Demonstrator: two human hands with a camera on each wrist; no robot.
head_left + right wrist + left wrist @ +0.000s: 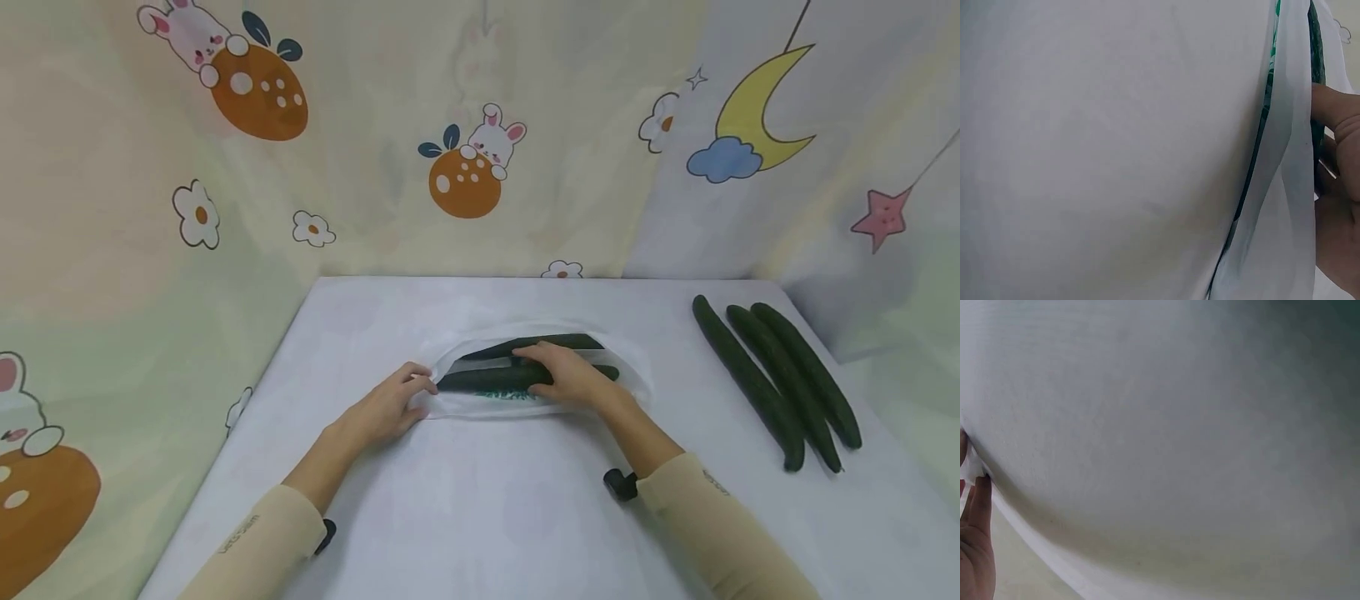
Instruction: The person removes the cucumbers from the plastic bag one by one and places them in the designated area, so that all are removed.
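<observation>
Your right grip [572, 375] is clamped round the near cucumber [480, 380], there in the mouth of a thin, filmy white bag [457, 408]; your left grip [388, 406] pinches its left edge! Behind, a far cucumber [570, 341]. Off right, three slender, dark-green cucumbers [783, 379] lie lengthwise on the white counter [487, 508].

The right hand [564, 372] hides part of the cucumber [480, 381] beneath it; nearby green print [504, 395] is too small to read.

Bunny-print drapes [367, 100] behind a table [480, 508] mark a curtained workspace.
</observation>
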